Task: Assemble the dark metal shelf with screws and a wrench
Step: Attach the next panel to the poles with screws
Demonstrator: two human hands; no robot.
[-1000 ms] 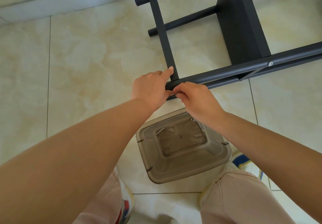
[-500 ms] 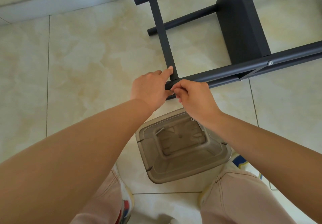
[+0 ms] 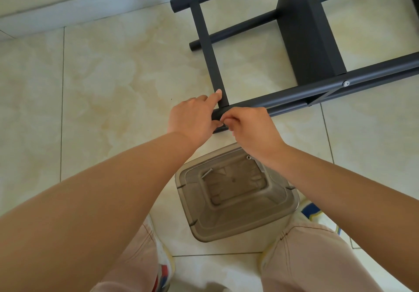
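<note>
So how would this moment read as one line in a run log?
stage: fitting joint by hand | left hand: grips shelf frame end | right hand: pinching at joint, item hidden | spare screw: in plastic lid

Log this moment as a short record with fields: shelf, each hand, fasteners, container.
shelf: dark metal shelf frame lying on its side on the tiled floor
left hand: left hand holds the near tube's end, index finger straight against the crossbar
right hand: right hand has curled fingertips at the same tube end; what they pinch is hidden
fitted screw: one silver screw head sits further along the near tube
container: translucent plastic box on the floor between the knees
loose parts: a loose screw lies in the box
wrench: not visible
</note>
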